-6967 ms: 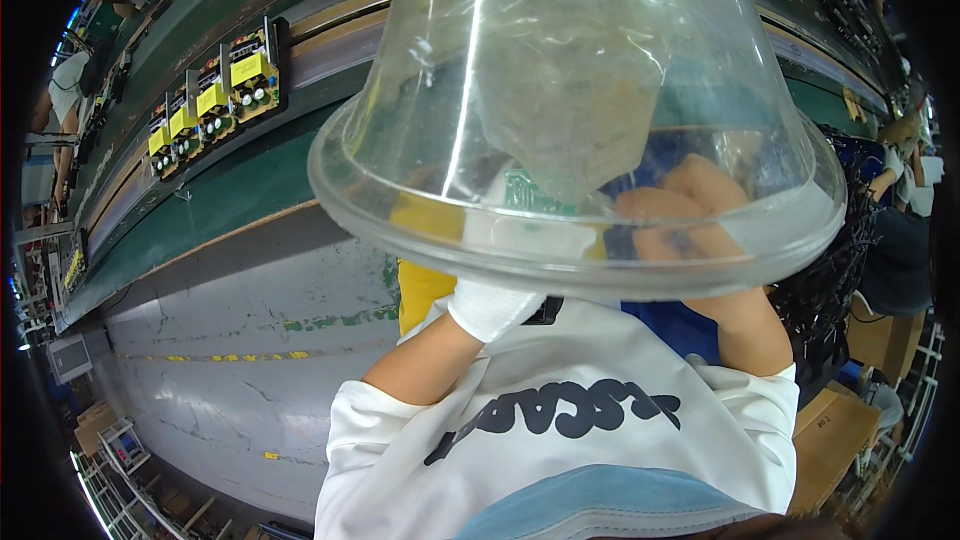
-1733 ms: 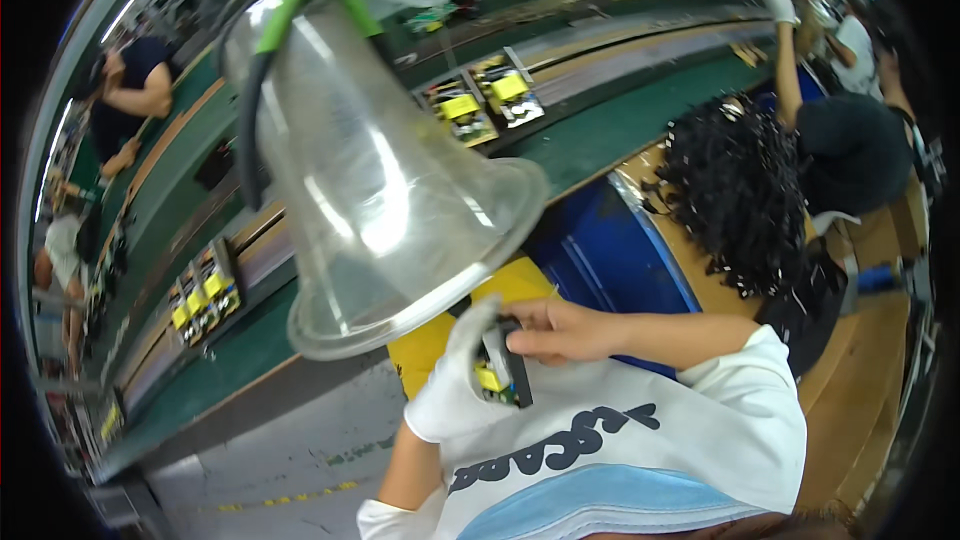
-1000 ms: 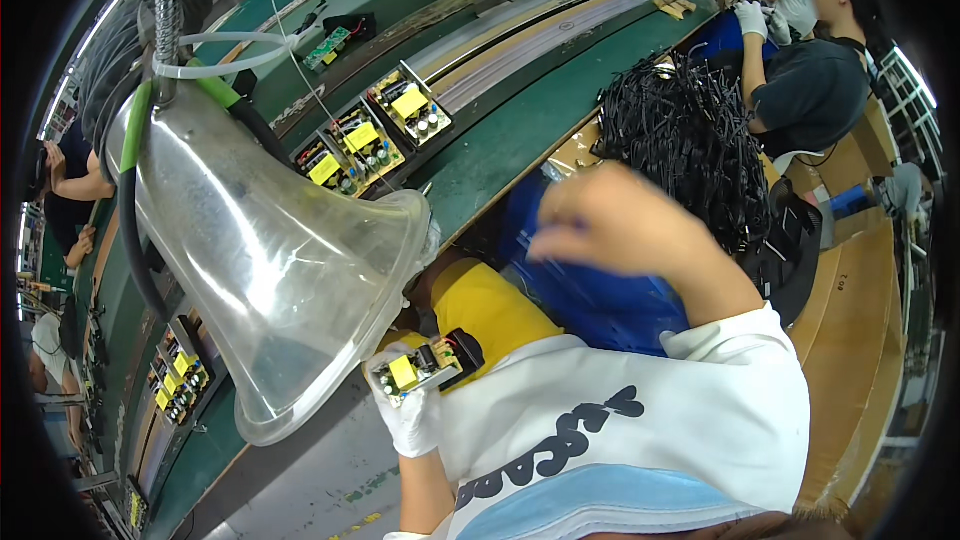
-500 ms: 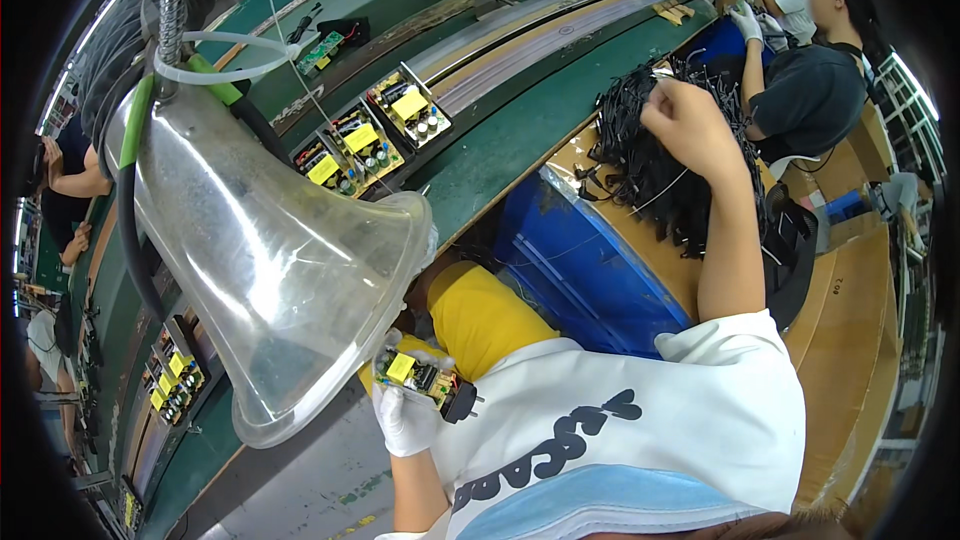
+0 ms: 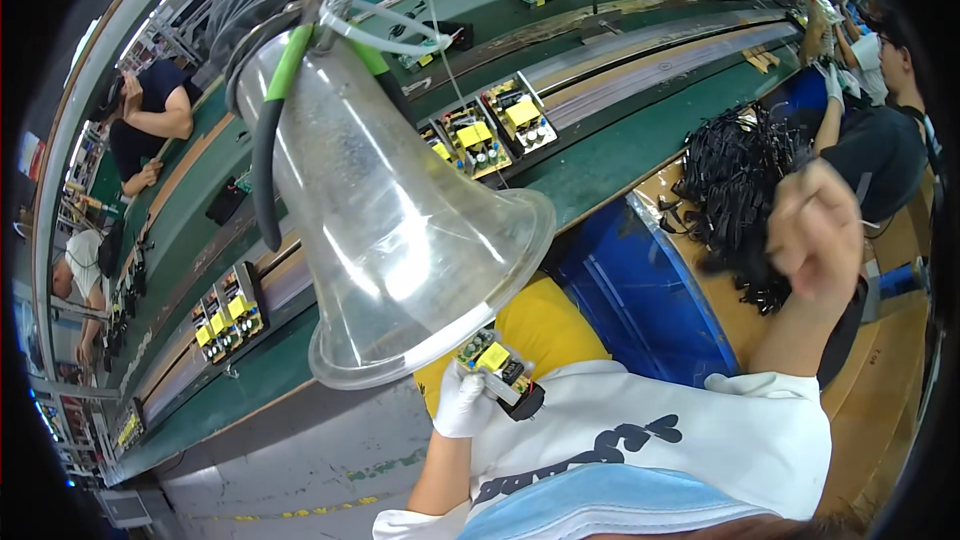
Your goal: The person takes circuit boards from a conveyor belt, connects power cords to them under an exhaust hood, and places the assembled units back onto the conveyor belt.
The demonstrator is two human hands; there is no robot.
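In my gloved left hand [image 5: 464, 402] is a small circuit board [image 5: 492, 356] with yellow-wrapped parts and a black plug-like block at its lower end. My left fingers close around its edge, just below the rim of a clear funnel-shaped hood [image 5: 395, 230]. My bare right hand [image 5: 818, 232] is raised at the right, its fingers curled and smeared by motion. A dark blur shows beside those fingers; what they hold cannot be made out. Close to this hand lies a heap of black cables [image 5: 735, 190] on brown cardboard.
Several similar boards stand in black trays [image 5: 518, 145] on the green bench [image 5: 600, 155] beyond the hood, and more boards [image 5: 228, 315] at the left. A blue bin [image 5: 640, 290] stands under the cardboard. A co-worker [image 5: 880, 155] sits at the right; others work across at the left.
The whole view has swung, so the bench and hood sit farther right. My right hand has come down from above the cable heap toward me. The board stays in my left hand.
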